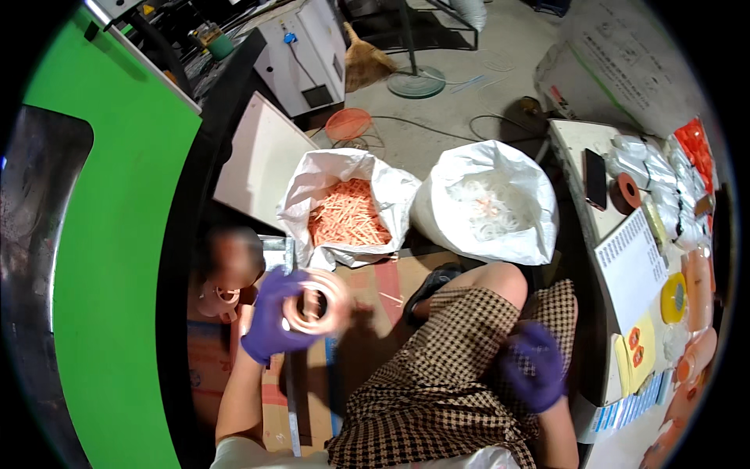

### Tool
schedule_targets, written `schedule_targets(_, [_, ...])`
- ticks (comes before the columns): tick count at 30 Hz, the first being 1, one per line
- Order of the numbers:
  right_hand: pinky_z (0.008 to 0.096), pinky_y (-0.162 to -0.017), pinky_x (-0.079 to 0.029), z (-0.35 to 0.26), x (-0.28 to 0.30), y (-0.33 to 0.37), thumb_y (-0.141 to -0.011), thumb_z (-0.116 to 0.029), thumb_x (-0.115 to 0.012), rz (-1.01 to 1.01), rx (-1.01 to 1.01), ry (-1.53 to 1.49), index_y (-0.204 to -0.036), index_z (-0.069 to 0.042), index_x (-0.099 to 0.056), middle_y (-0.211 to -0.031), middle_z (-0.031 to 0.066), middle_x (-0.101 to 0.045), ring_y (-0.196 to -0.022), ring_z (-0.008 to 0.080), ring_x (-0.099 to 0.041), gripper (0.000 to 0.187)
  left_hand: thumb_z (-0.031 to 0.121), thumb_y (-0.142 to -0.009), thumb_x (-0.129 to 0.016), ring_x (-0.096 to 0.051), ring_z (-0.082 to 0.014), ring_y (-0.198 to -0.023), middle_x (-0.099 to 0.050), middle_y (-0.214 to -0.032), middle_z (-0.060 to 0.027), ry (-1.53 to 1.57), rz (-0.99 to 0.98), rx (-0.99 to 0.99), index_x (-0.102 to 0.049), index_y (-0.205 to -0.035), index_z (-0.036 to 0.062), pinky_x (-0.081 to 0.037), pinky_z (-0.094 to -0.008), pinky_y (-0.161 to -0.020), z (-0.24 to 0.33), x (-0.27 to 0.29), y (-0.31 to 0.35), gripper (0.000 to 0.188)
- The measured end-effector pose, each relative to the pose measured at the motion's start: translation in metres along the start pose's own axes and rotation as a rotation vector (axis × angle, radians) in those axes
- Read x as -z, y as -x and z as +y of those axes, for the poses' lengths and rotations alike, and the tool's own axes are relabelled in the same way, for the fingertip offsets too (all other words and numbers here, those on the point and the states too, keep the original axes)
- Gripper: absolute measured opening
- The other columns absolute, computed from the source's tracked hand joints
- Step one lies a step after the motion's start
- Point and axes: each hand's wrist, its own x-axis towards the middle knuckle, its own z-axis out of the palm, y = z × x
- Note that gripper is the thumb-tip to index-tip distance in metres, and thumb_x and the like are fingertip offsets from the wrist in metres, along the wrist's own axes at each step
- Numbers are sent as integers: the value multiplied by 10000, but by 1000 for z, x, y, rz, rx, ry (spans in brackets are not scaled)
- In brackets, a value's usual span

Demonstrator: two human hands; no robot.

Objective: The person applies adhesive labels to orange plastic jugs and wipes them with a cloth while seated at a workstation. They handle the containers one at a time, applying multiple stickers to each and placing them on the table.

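My left hand (275, 316), in a purple glove, is wrapped round a hollow pinkish plastic cup-like part (337, 301), its round ringed mouth turned up and toward the right. The part is smeared by motion, so its full shape does not show. Over my right knee, my right hand (536, 367), also gloved in purple, is blurred. Its fingers look curled, but I cannot make out whether they hold anything. Left of my left hand, more pinkish plastic parts (221, 301) stand beside the machine's dark edge, partly blurred.
Ahead, one white sack (294, 205) holds pink plastic strips; another white sack (431, 205) holds clear scraps. A green machine (117, 234) fills the left. At right, a white table (574, 148) bears a phone (595, 178), a printed sheet (631, 270), a yellow tape roll (673, 297) and pinkish parts.
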Motion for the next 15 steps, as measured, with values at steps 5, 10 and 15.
schedule_targets(5, [341, -493, -510, -27, -73, -13, -859, -187, -682, -252, 291, 95, -1214, -195, -673, -1216, 74, -667, -665, 207, -656, 355, 264, -667, -877, -577, -366, -1139, -577, -1287, -149, 455, -332, -165, -547, -1303, 67, -416, -477, -1034, 71, -94, -66, 743])
schedule_targets(10, [377, -490, -499, 6, -119, 25, -897, -241, -617, -148, 68, 194, -1227, -220, -643, -1004, 81, -702, -601, 252, -653, 331, 235, -778, -780, -566, -338, -1220, -607, -1286, -129, 391, -619, -497, -530, -1368, 74, -406, -447, -1098, 67, -156, -94, 660])
schedule_targets(15, [396, -610, -539, 16, -155, 40, -870, -206, -658, 196, -448, -634, -950, -126, -740, -776, 129, -703, -671, 337, -682, 140, 351, -642, -898, -656, -333, -1079, -670, -1163, -140, 210, -567, -522, -659, -1194, 50, -498, -450, -1011, 96, -161, -111, 672])
